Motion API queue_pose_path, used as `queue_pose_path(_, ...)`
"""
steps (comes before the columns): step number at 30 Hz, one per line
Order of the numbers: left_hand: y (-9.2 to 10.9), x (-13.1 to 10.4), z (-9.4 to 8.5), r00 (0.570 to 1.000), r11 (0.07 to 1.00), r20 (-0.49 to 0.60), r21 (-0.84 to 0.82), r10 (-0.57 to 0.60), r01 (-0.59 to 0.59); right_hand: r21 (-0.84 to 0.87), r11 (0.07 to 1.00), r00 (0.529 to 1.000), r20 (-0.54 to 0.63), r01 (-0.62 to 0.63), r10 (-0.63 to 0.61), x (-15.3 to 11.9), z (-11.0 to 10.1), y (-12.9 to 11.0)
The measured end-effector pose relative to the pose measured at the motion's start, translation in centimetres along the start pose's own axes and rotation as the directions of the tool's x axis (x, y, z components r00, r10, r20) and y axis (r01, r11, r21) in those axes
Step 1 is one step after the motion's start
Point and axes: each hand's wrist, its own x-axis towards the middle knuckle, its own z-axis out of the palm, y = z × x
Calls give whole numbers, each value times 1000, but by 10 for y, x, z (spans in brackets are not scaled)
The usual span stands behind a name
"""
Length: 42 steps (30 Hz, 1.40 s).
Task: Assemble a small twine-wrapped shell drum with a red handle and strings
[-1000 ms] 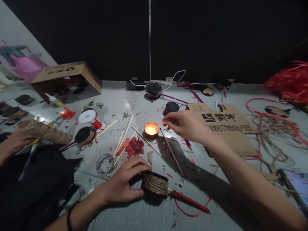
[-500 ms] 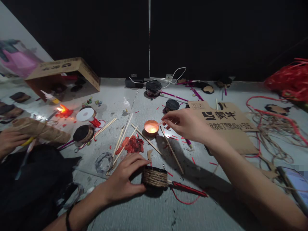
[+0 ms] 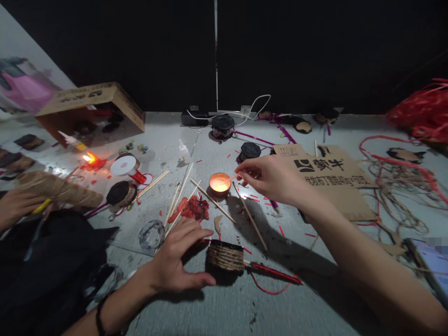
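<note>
Between the thumb and fingers of my right hand [image 3: 269, 179] is a thin reddish stick [image 3: 234, 177], its far end at the rim of a lit candle [image 3: 220, 185] in a small round cup. My left hand [image 3: 182, 254] is open, thumb and fingers apart, around the left side of a small twine-wrapped drum [image 3: 226, 256] with black faces. The drum stands on its edge, and its handle [image 3: 276, 273], wound with red cord, points right. Whether my fingertips touch the drum I cannot tell. A loose red cord loops below the handle.
Wooden sticks [image 3: 250, 217] and melted red wax [image 3: 194, 207] surround the candle. Flattened cardboard [image 3: 336, 200] lies right, near tangled twine [image 3: 399, 196] and a phone [image 3: 429, 261]. Left, a co-worker's hand [image 3: 21, 207] is beside a brown roll [image 3: 59, 186]; beyond it burns a flame [image 3: 91, 159].
My left hand has opened wider, its thumb and fingers spreading away from the drum. My right hand stays almost still at the candle with the thin stick.
</note>
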Motion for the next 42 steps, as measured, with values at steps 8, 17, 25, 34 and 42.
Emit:
queue_pose_path(8, 1, 0, 4, 996, 996, 89, 85, 0, -8, -28, 1000, 1000, -5, 8, -9, 1, 1, 1)
queue_pose_path(17, -1, 1, 3, 984, 995, 146, 13, -102, 102, -51, 998, 999, -27, 37, -38, 2, 3, 2)
queue_pose_path(25, -4, 4, 0, 975, 991, 183, -29, -125, 133, -57, 998, 999, -29, 33, -34, 2, 4, 2)
queue_pose_path(34, -5, 5, 2, 972, 999, 229, 14, -51, 50, -61, 998, 999, -30, 31, -33, 1, 2, 0)
queue_pose_path(42, 1, 0, 5, 994, 997, 102, -61, -36, 42, -43, 998, 998, -28, 51, -53, 2, 4, 3)
